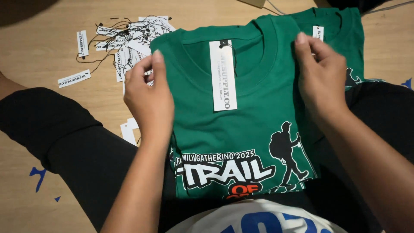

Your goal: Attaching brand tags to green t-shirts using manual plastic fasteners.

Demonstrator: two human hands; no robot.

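- The folded green T-shirt (241, 129), soft knit cotton with a ribbed round collar, lies across the person's lap in black trousers (73, 146).
- The left hand (148, 101) pinches its left folded edge; the right hand (321, 80) grips the right edge near the shoulder.
- A long white card hang tag (222, 75) hangs from the collar.
- A second green shirt (345, 34) lies just behind.
- Loose white tags (125, 39) with black strings crowd the wooden floor (34, 64) to the left.
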